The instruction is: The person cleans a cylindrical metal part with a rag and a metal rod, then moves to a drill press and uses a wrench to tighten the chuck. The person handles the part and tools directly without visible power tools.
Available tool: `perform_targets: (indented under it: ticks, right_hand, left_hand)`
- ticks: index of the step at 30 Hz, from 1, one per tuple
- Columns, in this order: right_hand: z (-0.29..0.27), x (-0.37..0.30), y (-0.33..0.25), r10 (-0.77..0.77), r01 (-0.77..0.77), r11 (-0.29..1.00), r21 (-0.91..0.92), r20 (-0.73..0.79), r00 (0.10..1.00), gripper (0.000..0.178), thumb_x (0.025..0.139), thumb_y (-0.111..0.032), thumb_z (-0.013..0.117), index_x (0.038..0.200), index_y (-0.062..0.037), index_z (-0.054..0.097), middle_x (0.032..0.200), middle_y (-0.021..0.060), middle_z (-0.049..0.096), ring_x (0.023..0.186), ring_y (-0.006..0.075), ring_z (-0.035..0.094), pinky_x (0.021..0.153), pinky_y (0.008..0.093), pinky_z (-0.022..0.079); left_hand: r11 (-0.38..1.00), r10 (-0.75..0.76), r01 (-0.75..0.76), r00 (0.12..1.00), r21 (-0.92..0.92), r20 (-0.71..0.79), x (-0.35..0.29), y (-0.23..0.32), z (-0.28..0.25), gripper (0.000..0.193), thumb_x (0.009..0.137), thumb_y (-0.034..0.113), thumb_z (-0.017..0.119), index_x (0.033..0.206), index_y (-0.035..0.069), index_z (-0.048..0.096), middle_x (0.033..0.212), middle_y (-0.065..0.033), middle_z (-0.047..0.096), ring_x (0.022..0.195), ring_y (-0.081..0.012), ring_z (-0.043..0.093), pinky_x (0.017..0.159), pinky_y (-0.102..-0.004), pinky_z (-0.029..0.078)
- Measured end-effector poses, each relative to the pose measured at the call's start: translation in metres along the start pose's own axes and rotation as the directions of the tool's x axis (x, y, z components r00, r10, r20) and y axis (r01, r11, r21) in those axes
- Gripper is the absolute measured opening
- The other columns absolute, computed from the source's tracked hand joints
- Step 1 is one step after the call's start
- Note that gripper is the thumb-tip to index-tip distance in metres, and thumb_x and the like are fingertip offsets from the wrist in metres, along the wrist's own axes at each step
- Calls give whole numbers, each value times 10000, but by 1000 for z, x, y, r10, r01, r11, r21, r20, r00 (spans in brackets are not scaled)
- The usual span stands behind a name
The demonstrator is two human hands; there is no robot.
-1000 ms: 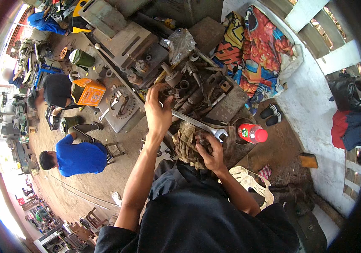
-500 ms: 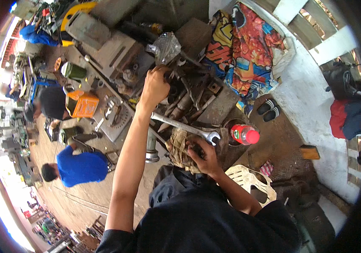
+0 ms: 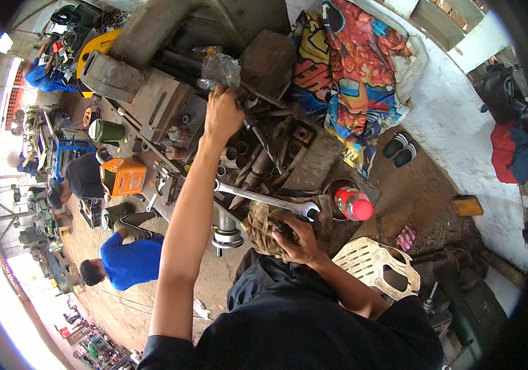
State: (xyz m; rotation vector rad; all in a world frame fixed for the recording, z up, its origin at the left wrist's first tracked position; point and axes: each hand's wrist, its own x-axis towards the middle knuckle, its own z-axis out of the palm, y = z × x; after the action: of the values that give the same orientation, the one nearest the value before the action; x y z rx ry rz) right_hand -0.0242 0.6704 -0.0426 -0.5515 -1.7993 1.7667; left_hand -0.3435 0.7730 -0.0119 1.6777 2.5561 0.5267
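Observation:
My left hand is stretched far forward over a heap of dark metal parts, just below a crumpled clear plastic bag. Its fingers are curled down among the parts, and what they grip is hidden. Close to my body, my right hand is closed round a small dark thing I cannot make out. That hand rests on a dirty brown cloth. A large open-end wrench lies between my hands, its jaw just above the right one. To the right stands a clear bottle with a red cap.
A cream plastic chair is at my right, with black slippers farther off. Colourful printed fabric hangs by the white wall. At left are an orange box and a person in a blue shirt.
My view has shifted a little. My left hand has moved slightly forward, closer to the plastic bag. My right hand stays closed at the cloth.

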Motion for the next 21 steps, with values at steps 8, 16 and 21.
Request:
perform_targets:
  ticks: [8,16,21]
  right_hand:
    - [-2,1,-5,67,-68,998,12,47,997,270,907,-85,658,1158,-9,595,995,164,667,880,294,674,776,360,524]
    - [1,0,-5,72,-71,996,48,-21,997,271,901,-61,670,1157,13,624,1032,113,691,901,163,645,805,293,506]
    - [1,-2,-5,66,-66,998,-14,-9,998,319,904,-95,675,1201,2,607,1046,142,686,928,203,669,810,326,520]
  left_hand:
    - [940,-138,-12,901,341,412,42,10,-12,725,751,116,721,1397,12,410,1108,-254,670,1079,-422,636,962,-482,500]
    - [993,-105,113,971,-27,215,39,11,-45,702,722,65,758,1318,47,388,1066,-269,673,1037,-392,666,888,-439,537]
    - [637,-264,261,958,-725,113,7,-1,-88,603,775,-129,660,1297,58,423,1141,-154,622,956,-201,634,855,-333,516]
